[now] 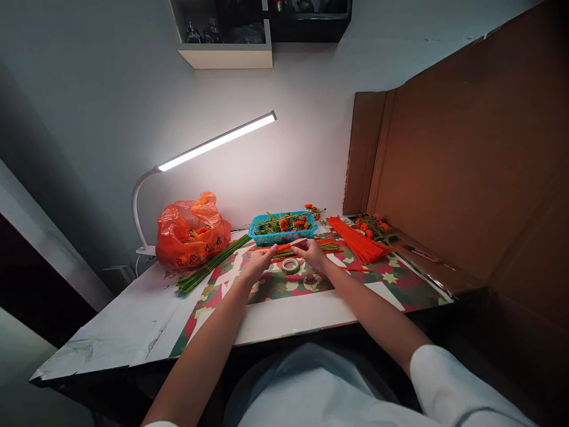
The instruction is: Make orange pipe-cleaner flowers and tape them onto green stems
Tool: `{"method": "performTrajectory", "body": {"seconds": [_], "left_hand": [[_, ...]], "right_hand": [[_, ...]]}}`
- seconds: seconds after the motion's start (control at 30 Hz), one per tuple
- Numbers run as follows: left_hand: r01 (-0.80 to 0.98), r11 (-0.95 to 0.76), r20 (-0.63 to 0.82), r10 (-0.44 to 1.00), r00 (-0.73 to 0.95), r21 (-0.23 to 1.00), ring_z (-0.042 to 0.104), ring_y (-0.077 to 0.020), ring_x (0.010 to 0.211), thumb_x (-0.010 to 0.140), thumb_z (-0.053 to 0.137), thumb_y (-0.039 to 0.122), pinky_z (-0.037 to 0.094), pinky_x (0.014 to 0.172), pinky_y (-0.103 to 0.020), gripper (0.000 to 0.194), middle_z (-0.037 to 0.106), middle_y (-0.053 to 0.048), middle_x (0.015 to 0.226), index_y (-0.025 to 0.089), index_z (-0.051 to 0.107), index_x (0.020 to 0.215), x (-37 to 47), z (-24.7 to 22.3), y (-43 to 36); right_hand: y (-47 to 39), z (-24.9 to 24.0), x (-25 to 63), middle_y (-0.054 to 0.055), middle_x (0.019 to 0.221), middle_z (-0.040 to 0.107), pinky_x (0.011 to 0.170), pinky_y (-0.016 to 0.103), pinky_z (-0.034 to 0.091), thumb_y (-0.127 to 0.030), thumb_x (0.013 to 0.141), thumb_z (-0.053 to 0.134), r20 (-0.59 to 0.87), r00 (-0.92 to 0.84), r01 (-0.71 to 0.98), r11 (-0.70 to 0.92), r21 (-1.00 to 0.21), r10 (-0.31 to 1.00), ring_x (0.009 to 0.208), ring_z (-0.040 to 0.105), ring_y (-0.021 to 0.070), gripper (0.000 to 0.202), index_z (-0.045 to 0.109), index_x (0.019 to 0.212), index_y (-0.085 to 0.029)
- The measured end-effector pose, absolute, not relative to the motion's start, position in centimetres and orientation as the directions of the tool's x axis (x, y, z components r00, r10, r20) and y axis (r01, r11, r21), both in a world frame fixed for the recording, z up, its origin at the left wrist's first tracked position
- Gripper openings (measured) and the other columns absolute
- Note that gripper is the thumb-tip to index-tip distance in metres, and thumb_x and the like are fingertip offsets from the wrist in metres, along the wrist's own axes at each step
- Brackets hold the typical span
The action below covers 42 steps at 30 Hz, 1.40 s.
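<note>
In the head view, my left hand pinches the left end of a fuzzy orange pipe cleaner, which is wound in a coil about a thin pale stick. My right hand closes on the stick at the coil's right side. The two hands are held a little apart above the table. Just below them lies a roll of green tape. Behind my hands, loose green and orange pipe cleaners are spread on the patterned mat. Fine detail between my fingertips is too small to make out.
A blue basket of orange flowers stands behind. Left are an orange plastic bag and a green stem bundle, under a lit lamp. Right lie an orange pipe cleaner bunch and more flowers, beside a cardboard wall.
</note>
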<state>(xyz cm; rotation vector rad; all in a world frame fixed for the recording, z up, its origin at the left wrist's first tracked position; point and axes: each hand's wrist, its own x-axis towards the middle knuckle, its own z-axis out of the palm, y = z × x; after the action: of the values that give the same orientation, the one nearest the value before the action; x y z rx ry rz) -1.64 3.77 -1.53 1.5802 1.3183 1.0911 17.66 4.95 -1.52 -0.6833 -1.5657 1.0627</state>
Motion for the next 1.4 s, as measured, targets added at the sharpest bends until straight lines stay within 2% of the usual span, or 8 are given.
{"method": "performTrajectory", "body": {"seconds": [0.3, 0.57, 0.93, 1.17, 1.4], "left_hand": [[0.321, -0.173, 0.165, 0.985, 0.051, 0.931, 0.018, -0.0068, 0.043, 0.069, 0.051, 0.074, 0.012, 0.046, -0.026, 0.059, 0.022, 0.007, 0.047, 0.022, 0.027, 0.053, -1.5, -1.7, 3.9], [0.322, -0.181, 0.173, 0.984, 0.053, 0.929, 0.016, -0.0068, 0.044, 0.067, 0.051, 0.075, 0.01, 0.047, -0.026, 0.06, 0.018, 0.007, 0.049, 0.022, 0.027, 0.054, -1.4, -1.8, 3.8], [0.313, -0.15, 0.136, 0.989, 0.065, 0.938, 0.016, -0.0073, 0.045, 0.066, 0.052, 0.075, 0.01, 0.047, -0.026, 0.06, 0.02, 0.007, 0.049, 0.023, 0.026, 0.054, -1.2, -1.7, 3.6], [0.453, -0.231, 0.248, 0.969, 0.023, 0.861, 0.014, -0.0085, 0.049, 0.068, 0.048, 0.076, 0.01, 0.051, -0.028, 0.062, 0.016, 0.006, 0.051, 0.022, 0.022, 0.053, -1.1, -1.2, 3.0], [0.496, -0.285, 0.325, 0.946, 0.007, 0.82, 0.016, -0.0096, 0.052, 0.068, 0.044, 0.079, 0.012, 0.053, -0.028, 0.063, 0.017, 0.005, 0.053, 0.022, 0.024, 0.052, -0.7, -0.9, 2.5]], "right_hand": [[4.7, -1.8, 17.0, 0.005, 0.073, 0.068, 0.063, 0.029, 0.045, -0.038, 0.063, 0.068, 0.432, -0.152, -0.113, 0.418, -0.901, 0.889, 0.069, 0.059, 0.0169, 0.023, 0.069, 0.071, -0.016], [4.1, -1.4, 16.9, 0.007, 0.075, 0.069, 0.068, 0.031, 0.046, -0.037, 0.062, 0.066, 0.396, -0.126, -0.103, 0.385, -0.917, 0.91, 0.075, 0.062, 0.0194, 0.023, 0.068, 0.07, -0.015], [3.8, -1.2, 16.7, 0.005, 0.069, 0.067, 0.064, 0.03, 0.046, -0.033, 0.056, 0.065, 0.379, -0.069, -0.124, 0.369, -0.921, 0.923, 0.07, 0.06, 0.0186, 0.018, 0.066, 0.063, -0.017], [3.8, -1.3, 16.2, 0.004, 0.065, 0.065, 0.062, 0.029, 0.043, -0.033, 0.055, 0.063, 0.337, -0.018, -0.144, 0.331, -0.933, 0.941, 0.066, 0.056, 0.017, 0.016, 0.062, 0.057, -0.017], [3.9, -1.5, 16.2, 0.002, 0.06, 0.061, 0.061, 0.028, 0.041, -0.034, 0.052, 0.063, 0.298, 0.006, -0.173, 0.294, -0.94, 0.955, 0.063, 0.052, 0.015, 0.017, 0.059, 0.054, -0.017]]}}
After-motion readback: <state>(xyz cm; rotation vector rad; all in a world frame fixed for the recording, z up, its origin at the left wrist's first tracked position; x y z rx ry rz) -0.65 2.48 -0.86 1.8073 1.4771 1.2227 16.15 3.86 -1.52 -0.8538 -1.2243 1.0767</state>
